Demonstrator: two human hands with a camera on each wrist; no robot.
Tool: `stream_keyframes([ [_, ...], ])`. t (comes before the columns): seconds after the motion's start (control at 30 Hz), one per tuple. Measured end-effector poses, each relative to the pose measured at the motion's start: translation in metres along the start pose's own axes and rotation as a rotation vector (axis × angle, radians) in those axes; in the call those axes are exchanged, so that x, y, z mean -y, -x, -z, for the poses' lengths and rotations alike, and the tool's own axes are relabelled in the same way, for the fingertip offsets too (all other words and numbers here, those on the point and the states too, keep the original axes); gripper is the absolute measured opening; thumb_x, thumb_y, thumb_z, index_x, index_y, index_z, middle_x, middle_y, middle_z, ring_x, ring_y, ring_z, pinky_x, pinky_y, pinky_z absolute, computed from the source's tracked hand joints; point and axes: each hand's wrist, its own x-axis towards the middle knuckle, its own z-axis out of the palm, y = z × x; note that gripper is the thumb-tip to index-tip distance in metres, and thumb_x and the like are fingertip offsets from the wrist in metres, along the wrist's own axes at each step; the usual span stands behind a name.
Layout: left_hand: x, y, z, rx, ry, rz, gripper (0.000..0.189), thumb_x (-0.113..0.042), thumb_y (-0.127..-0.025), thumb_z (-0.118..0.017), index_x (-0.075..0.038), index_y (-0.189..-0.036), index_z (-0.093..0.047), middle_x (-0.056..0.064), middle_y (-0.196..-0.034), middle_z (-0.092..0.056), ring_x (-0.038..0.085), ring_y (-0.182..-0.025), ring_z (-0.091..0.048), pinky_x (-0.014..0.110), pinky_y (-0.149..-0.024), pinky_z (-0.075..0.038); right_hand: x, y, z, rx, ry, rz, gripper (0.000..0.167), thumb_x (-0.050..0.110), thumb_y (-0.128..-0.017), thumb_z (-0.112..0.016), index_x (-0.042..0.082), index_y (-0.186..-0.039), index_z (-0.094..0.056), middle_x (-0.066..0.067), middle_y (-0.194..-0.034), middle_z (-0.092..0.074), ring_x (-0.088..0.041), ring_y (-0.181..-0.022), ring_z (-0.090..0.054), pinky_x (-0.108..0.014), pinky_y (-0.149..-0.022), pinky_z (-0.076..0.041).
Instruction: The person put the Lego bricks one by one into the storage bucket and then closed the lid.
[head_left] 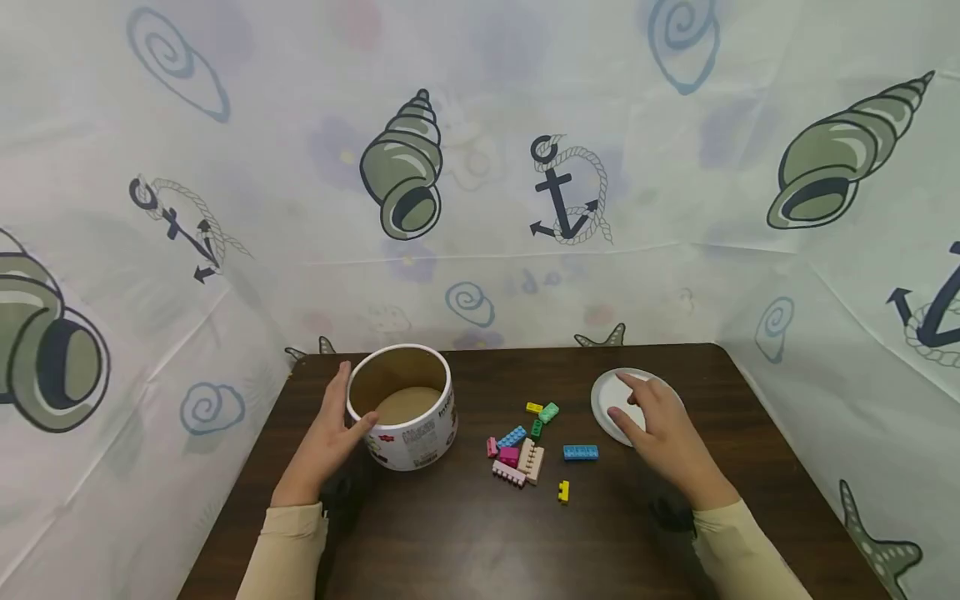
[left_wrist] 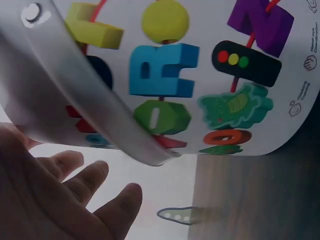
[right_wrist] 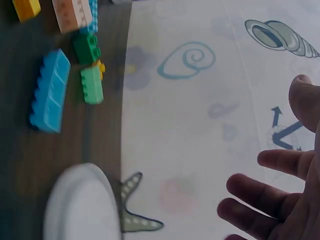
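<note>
A white round tub (head_left: 427, 437) with printed pictures stands open at the back left of the table. My left hand (head_left: 326, 442) is at its left side, thumb near the front rim, fingers spread; the left wrist view shows the fingers (left_wrist: 120, 205) loosely extended beside the tub and its white handle (left_wrist: 95, 95). Over a white round lid (head_left: 609, 398) at the back right, my right hand (head_left: 671, 437) hovers with thumb and fingers apart, holding nothing. Between the hands lie several toy building bricks, among them a blue brick (head_left: 581, 452), a beige brick (head_left: 531, 461) and a pink brick (head_left: 509, 474).
The dark wooden table (head_left: 480, 542) has its back edge against a white hanging cloth (head_left: 495, 192) printed with shells and anchors. A small yellow brick (head_left: 563, 492) lies nearer the front, apart from the cluster.
</note>
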Motion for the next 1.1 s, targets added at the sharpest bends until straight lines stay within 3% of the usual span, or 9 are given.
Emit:
stream_keyframes([
  [0.1, 0.001, 0.000, -0.003, 0.019, 0.022, 0.026, 0.111, -0.046, -0.101, -0.075, -0.032, -0.176, 0.004, 0.014, -0.185, -0.003, 0.051, -0.167, -0.014, 0.081, -0.122, -0.024, 0.002, 0.007, -0.010, 0.065, -0.132, -0.056, 0.054, 0.038, -0.109, -0.067, 0.013, -0.155, -0.055, -0.003, -0.099, -0.061, -0.018, -0.088, -0.056, -0.034, -0.075, -0.050],
  [0.2, 0.001, -0.002, -0.004, 0.022, 0.038, 0.039, 0.109, -0.045, -0.102, -0.075, -0.026, -0.177, 0.000, 0.017, -0.184, -0.007, 0.051, -0.166, -0.017, 0.080, -0.123, -0.025, 0.001, 0.012, -0.024, 0.150, -0.238, -0.121, 0.048, 0.040, -0.110, -0.064, 0.021, -0.153, -0.055, 0.002, -0.089, -0.056, -0.012, -0.074, -0.052, -0.027, -0.064, -0.046],
  [0.37, -0.001, -0.006, -0.004, 0.022, 0.034, 0.041, 0.109, -0.047, -0.100, -0.076, -0.019, -0.177, -0.005, 0.020, -0.182, -0.012, 0.051, -0.165, -0.022, 0.078, -0.124, -0.027, -0.008, 0.020, -0.055, 0.275, -0.314, -0.232, 0.045, 0.040, -0.109, -0.066, 0.023, -0.149, -0.058, 0.002, -0.084, -0.055, -0.012, -0.069, -0.051, -0.027, -0.061, -0.044],
  [0.5, -0.004, -0.008, -0.003, 0.016, 0.029, 0.052, 0.115, -0.050, -0.096, -0.079, -0.019, -0.177, -0.003, 0.020, -0.182, -0.013, 0.052, -0.163, -0.024, 0.078, -0.123, -0.028, -0.017, 0.023, -0.074, 0.333, -0.443, -0.358, 0.051, 0.043, -0.105, -0.071, 0.018, -0.148, -0.061, -0.002, -0.084, -0.056, -0.016, -0.070, -0.052, -0.028, -0.062, -0.044],
  [0.73, -0.008, -0.012, -0.001, 0.022, 0.051, 0.072, 0.121, -0.049, -0.094, -0.082, -0.020, -0.177, 0.001, 0.022, -0.182, -0.009, 0.055, -0.162, -0.025, 0.080, -0.122, -0.028, -0.029, 0.026, -0.088, 0.315, -0.672, -0.513, 0.051, 0.034, -0.097, -0.083, 0.013, -0.141, -0.066, -0.002, -0.079, -0.051, -0.014, -0.061, -0.044, -0.027, -0.055, -0.038],
  [0.9, -0.010, -0.014, 0.000, 0.055, 0.068, 0.087, 0.120, -0.045, -0.095, -0.082, -0.020, -0.177, 0.001, 0.023, -0.183, -0.005, 0.056, -0.164, -0.016, 0.081, -0.123, -0.023, -0.035, 0.028, -0.094, 0.316, -0.692, -0.549, 0.049, 0.028, -0.093, -0.088, 0.015, -0.137, -0.069, 0.001, -0.073, -0.046, -0.013, -0.058, -0.039, -0.027, -0.053, -0.035],
  [1.1, -0.006, -0.013, -0.006, 0.055, 0.119, 0.113, 0.116, -0.041, -0.097, -0.082, -0.024, -0.177, 0.001, 0.021, -0.183, -0.007, 0.054, -0.165, -0.017, 0.081, -0.124, -0.022, -0.032, 0.031, -0.098, 0.275, -0.634, -0.554, 0.043, 0.022, -0.092, -0.088, 0.015, -0.132, -0.072, 0.001, -0.069, -0.045, -0.015, -0.059, -0.041, -0.028, -0.056, -0.036],
])
